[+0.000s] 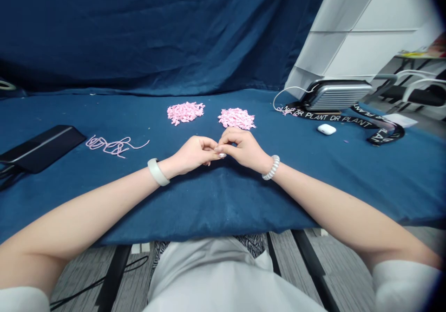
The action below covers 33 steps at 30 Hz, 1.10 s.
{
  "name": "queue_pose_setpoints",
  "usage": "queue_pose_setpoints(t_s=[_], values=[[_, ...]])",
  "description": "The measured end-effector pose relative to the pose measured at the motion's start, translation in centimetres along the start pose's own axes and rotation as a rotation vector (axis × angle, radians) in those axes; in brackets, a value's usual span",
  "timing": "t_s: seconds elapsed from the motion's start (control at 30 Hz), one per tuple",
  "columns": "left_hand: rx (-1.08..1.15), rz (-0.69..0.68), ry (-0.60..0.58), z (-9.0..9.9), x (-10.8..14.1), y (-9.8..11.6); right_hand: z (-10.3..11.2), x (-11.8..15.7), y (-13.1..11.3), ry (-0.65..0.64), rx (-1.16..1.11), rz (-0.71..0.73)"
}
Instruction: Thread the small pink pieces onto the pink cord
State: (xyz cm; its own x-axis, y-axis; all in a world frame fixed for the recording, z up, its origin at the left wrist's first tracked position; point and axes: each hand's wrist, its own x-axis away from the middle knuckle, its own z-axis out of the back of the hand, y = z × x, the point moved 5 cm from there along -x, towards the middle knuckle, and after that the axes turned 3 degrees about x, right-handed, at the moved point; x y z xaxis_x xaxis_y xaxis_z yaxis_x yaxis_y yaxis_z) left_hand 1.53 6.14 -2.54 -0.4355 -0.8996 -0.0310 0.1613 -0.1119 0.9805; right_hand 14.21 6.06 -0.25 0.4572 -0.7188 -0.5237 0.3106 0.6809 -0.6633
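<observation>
Blue cloth (223,205): it covers the table and also hangs as a backdrop at 12 o'clock; the clock is centred on the fingertips, with 12 pointing away from the person.
Left hand (193,155): reaches in from 8 o'clock, thumb and forefinger closed in a pinch, their tips meeting the other hand's.
Right hand (245,150): comes in from 4 o'clock, thumb and forefinger also pinched closed at the meeting point. Whether anything small sits between the fingertips cannot be told.
Left pile of pink pieces (186,113): on the cloth toward 11 o'clock, apart from both hands.
Right pile of pink pieces (237,118): toward 1 o'clock, just beyond the right hand, which hides part of its near edge.
Pink cord (113,146): tangled loosely at 9 o'clock, one end trailing toward the hands.
Black flat object (43,147): farther out at 9 o'clock, crossed by a pale stripe.
Silver ribbed case (339,96): at 2 o'clock, with a white cable (292,88) curving beside it.
Black lettered strap (331,117): winds along the near side of the case.
White small case (326,129): between 2 and 3 o'clock, nearer than the strap.
Wrists: a pale band (158,172) on the left, a coiled bracelet (271,168) on the right.
</observation>
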Motion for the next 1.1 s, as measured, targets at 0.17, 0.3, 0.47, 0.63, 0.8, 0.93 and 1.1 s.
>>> queue_pose_setpoints(t_s=[0.17,0.3,0.47,0.63,0.8,0.93,1.1], values=[[0.129,-0.058,0.029,-0.2,0.1,0.3,0.4,-0.4,1.0,0.021,-0.186,-0.228],[0.173,-0.109,0.008,-0.2,0.1,0.4,-0.2,-0.4,2.2,-0.179,-0.273,-0.414],[0.221,-0.143,-0.037,-0.2,0.1,0.4,-1.0,-0.1,1.5,-0.35,-0.369,-0.383],[0.205,-0.125,-0.033,-0.2,0.2,0.2,-1.0,-0.1,1.0,-0.313,-0.416,-0.376],[0.195,-0.119,-0.011,-0.3,0.3,0.3,-1.4,0.1,1.5,-0.317,-0.593,-0.437],[0.165,-0.134,0.005,-0.2,0.4,0.4,-1.7,0.2,1.5,-0.335,-0.562,-0.434],[0.129,-0.154,0.018,-0.2,0.5,0.5,-2.1,0.3,1.2,-0.349,-0.548,-0.432]])
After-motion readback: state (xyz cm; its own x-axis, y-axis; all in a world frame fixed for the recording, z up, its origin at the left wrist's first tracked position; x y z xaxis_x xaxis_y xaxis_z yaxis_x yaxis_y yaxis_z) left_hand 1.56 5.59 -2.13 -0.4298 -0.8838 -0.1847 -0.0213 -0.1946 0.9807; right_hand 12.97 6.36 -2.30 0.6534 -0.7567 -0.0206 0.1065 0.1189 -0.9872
